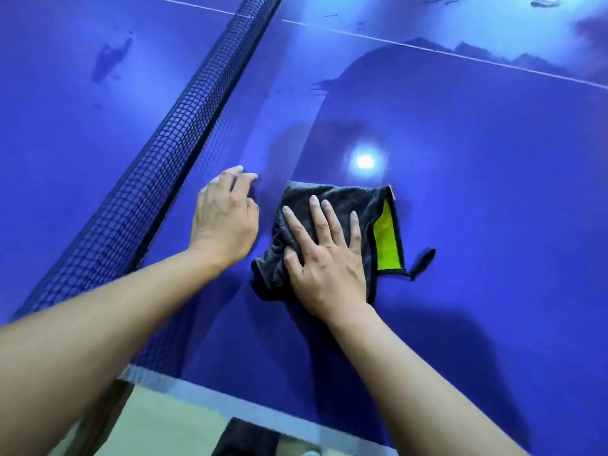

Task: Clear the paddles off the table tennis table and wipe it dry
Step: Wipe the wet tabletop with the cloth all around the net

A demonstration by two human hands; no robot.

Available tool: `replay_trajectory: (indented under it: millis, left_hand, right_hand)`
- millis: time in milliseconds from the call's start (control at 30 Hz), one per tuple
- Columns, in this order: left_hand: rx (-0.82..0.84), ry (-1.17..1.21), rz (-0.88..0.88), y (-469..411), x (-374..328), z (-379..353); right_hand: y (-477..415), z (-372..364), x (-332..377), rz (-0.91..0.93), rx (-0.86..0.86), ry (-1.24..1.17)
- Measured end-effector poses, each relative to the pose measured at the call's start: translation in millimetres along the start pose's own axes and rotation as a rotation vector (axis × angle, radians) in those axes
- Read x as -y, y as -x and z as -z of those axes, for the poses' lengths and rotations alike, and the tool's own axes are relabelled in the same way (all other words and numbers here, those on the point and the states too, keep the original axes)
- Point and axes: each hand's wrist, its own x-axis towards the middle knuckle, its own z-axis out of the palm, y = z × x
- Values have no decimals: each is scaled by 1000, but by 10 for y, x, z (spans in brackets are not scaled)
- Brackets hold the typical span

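The blue table tennis table (477,209) is crossed by a black net (158,166). Wet patches (108,60) lie on the surface beyond the net. A dark grey cloth (362,200) with a yellow-green panel lies flat on the table near the net, on its right. The right hand (325,258) presses on the cloth, fingers spread and straight. The left hand (223,218) rests between net and cloth, holding nothing, its loosely bent fingertips on the table.

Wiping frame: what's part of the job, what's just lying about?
Job: right hand pressing flat on grey cloth; left hand resting on table; wet-looking patches beyond the net.
Just there: net; floor. No paddles in view.
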Motion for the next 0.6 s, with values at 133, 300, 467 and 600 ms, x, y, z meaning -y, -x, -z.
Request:
replay_trajectory:
  millis: [133,300,467,600]
  left_hand:
    - [110,-38,76,961,202,119]
    - [231,-95,35,1565,322,275]
    - [169,-102,68,1471,246,338]
    - [87,-99,9,1067,199,170]
  right_hand:
    - [836,-124,292,37,1,0]
    - [1493,-172,464,63,-7,-58]
    - [1339,-159,393,70,-15,-28]
    - [807,-195,244,-29,-103,-37]
